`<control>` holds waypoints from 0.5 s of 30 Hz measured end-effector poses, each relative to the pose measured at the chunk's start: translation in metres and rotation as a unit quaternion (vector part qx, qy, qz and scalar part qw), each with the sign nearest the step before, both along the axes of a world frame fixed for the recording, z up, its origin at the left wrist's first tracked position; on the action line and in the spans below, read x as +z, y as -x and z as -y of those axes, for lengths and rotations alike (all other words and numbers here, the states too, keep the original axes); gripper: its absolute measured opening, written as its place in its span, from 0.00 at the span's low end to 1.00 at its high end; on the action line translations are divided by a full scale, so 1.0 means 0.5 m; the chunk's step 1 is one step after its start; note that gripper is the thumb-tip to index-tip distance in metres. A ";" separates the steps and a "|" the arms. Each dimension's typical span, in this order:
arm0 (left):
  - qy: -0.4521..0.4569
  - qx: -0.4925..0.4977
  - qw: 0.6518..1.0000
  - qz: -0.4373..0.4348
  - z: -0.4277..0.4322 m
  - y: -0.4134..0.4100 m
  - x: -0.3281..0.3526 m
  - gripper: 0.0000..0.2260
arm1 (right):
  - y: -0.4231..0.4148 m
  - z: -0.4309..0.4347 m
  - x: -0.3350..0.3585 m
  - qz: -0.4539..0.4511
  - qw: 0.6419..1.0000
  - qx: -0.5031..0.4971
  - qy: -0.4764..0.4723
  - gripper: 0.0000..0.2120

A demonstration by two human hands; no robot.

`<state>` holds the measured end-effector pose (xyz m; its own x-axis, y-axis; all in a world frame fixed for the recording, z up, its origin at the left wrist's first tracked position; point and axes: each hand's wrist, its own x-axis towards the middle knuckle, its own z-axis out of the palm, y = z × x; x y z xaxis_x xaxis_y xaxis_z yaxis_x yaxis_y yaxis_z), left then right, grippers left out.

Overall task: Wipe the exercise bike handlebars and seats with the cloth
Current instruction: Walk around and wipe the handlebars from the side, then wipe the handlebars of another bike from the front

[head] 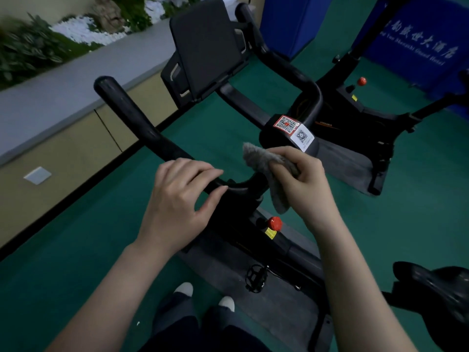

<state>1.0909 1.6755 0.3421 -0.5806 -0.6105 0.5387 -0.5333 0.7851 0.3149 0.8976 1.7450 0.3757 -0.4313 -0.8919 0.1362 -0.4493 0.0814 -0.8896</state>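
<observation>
While the left hand (177,199) curls around the black handlebar (132,118), the right hand (302,179) grips a grey cloth (266,163). It hangs beside the handlebar's centre.

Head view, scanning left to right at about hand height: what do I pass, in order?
In order: white wall plate → left hand holding the handlebar → grey cloth → right hand gripping that cloth → black seat, lower down at the right edge.

head cam | wide-angle | faces fwd+down | close above handlebar (142,127) | bike 2 farther back | 1 view
</observation>
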 end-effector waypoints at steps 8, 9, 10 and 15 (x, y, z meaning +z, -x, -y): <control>-0.044 0.088 0.995 0.021 -0.038 -0.101 -0.016 0.14 | -0.088 0.033 0.008 0.204 0.978 0.036 0.025 0.09; -0.053 0.103 0.993 0.033 -0.043 -0.121 -0.017 0.15 | -0.104 0.038 0.006 0.209 0.977 0.047 0.026 0.09; -0.066 0.118 0.990 0.049 -0.047 -0.139 -0.018 0.16 | -0.120 0.041 0.004 0.216 0.974 0.057 0.026 0.09; -0.157 0.190 0.960 0.130 -0.083 -0.252 -0.026 0.23 | -0.213 0.061 -0.012 0.239 0.965 0.101 0.024 0.09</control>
<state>1.2170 1.7170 0.3289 -0.3731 -0.9138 0.1607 -0.8554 0.4059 0.3220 1.0041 1.7146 0.3696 -0.2740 -0.9617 0.0080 0.0122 -0.0117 -0.9999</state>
